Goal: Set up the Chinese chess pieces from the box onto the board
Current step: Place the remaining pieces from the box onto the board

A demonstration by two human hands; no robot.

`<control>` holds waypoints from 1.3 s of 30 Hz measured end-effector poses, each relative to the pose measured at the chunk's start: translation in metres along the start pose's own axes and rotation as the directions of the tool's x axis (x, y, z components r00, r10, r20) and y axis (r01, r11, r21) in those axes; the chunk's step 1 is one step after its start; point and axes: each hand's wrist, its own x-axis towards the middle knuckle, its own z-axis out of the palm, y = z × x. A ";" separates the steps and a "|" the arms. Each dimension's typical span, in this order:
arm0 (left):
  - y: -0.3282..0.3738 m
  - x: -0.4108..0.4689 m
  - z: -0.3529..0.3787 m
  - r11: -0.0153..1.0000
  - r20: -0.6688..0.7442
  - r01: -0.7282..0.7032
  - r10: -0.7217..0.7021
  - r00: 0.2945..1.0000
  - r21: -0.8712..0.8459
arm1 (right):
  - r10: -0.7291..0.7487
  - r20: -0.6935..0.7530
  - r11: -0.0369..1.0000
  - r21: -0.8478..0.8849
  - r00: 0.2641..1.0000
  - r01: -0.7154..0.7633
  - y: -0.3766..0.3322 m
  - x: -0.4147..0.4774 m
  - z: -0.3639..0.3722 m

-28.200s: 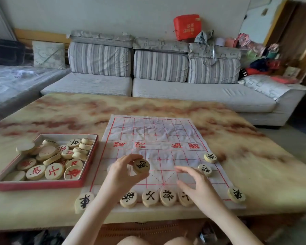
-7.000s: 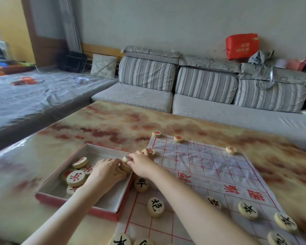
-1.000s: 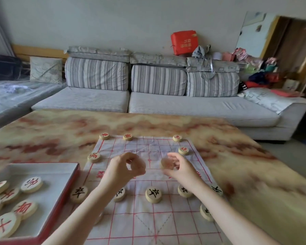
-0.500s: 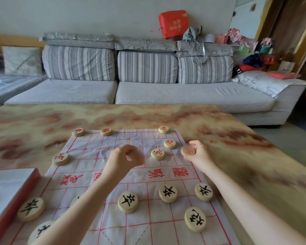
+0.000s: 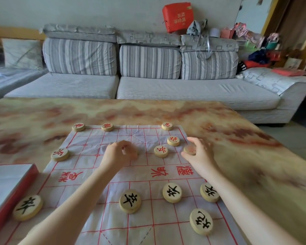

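A white cloth board (image 5: 88, 156) with red lines lies on the table. My right hand (image 5: 200, 154) pinches a round wooden piece (image 5: 190, 149) at the board's right edge, level with a red soldier (image 5: 161, 151). My left hand (image 5: 119, 153) hovers over the board's middle with its fingers curled down round a piece that stays mostly hidden. Other red pieces sit on the far half: a cannon (image 5: 173, 140), a soldier (image 5: 60, 154) and three back-row pieces (image 5: 107, 127). Several black pieces (image 5: 130, 201) stand on the near half.
The red-rimmed box (image 5: 25, 188) lies at the left edge, touching the board, with a black piece (image 5: 27, 207) beside it. The marbled table (image 5: 254, 156) stretches wide around the board. A grey striped sofa (image 5: 148, 89) stands behind it.
Both hands moved from over the middle of the board out to the far half. My right hand carried its piece to the right edge. A red soldier now sits beside the cannon.
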 end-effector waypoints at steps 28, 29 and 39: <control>-0.119 -0.132 -0.235 0.989 -0.208 0.143 -0.131 0.969 0.043 | -0.443 0.476 0.892 0.317 0.759 0.322 -0.237 -0.122 0.064; -0.128 -0.140 -0.244 0.985 -0.221 0.168 -0.155 0.963 0.039 | -0.448 0.493 0.890 0.324 0.746 0.321 -0.246 -0.128 0.070; -0.180 -0.170 -0.274 0.960 -0.244 0.265 -0.236 0.941 0.092 | -0.466 0.669 0.877 0.261 0.579 0.404 -0.314 -0.175 0.138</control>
